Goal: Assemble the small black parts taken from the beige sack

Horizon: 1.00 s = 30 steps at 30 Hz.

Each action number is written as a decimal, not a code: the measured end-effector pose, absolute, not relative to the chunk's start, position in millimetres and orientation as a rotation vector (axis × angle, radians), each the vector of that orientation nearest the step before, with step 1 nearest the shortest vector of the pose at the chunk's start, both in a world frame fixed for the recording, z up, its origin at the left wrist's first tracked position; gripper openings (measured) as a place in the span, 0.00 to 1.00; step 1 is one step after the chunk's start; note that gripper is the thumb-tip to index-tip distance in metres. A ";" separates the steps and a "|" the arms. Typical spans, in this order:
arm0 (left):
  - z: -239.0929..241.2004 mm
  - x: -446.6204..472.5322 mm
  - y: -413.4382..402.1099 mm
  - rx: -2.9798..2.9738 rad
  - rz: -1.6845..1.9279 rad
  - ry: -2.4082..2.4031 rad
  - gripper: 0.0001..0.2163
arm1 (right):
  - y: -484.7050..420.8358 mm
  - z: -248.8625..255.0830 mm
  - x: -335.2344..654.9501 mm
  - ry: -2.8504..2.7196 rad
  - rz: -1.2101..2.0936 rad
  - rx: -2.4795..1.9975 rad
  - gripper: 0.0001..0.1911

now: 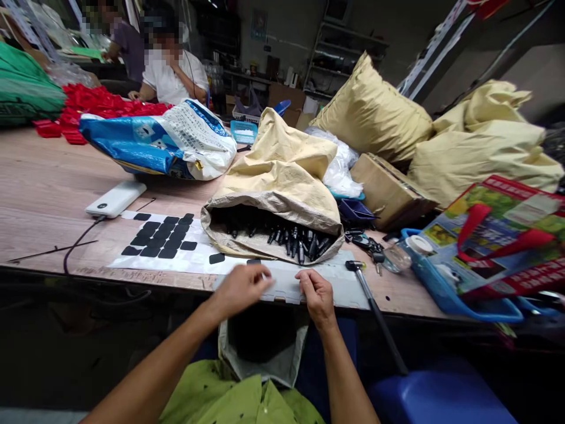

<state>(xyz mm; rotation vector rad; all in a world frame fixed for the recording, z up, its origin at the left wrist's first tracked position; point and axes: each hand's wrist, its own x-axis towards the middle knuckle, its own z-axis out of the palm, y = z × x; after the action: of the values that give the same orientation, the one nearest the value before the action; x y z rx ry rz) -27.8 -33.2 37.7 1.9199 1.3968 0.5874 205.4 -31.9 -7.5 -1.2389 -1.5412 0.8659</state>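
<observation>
black parts (301,250), beyond right hand (318,296)

Head-height view, forward and down

On our desk (39,176) we see a cream sack (282,182), grey board (346,294) at its six o'clock, power bank (117,199) at nine, red pieces (95,106), perhaps plastic, at ten.

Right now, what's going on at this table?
A person's left hand and right hand are at the table's near edge, by a grey sheet; whether either holds something small, I can't tell. Beyond them lies an open beige sack with black pieces in its mouth. Black patches lie on white paper to the left. An open bag sits below the hands.
</observation>
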 end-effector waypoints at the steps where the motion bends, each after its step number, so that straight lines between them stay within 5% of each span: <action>1: 45.7 -37.2 -14.1 1.936 0.707 1.553 0.13 | -31.5 -7.6 205.3 -1.549 0.858 -1.240 0.17; 6: 50.5 -75.8 65.2 2.008 0.667 2.236 0.15 | -30.3 -5.5 204.5 -1.554 0.830 -1.264 0.17; 11: 43.0 -74.2 85.8 1.823 0.420 2.329 0.20 | -30.4 -3.0 203.0 -1.570 0.789 -1.282 0.16; 18: 44.5 -73.7 74.6 1.706 0.575 2.381 0.12 | -29.9 -3.0 204.1 -1.585 0.761 -1.275 0.16; 23: 41.8 -55.2 33.6 1.937 0.903 2.035 0.10 | -29.8 -4.9 202.7 -1.543 0.787 -1.266 0.17; 30: 16.1 2.8 3.6 2.019 0.778 1.347 0.14 | -32.9 13.3 225.6 -1.414 0.585 -1.352 0.16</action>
<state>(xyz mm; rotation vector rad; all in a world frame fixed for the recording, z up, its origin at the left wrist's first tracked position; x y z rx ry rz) 2.8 3.6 16.1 2.0186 1.3474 0.7775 225.6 -32.9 13.3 -1.3517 -1.4140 0.5851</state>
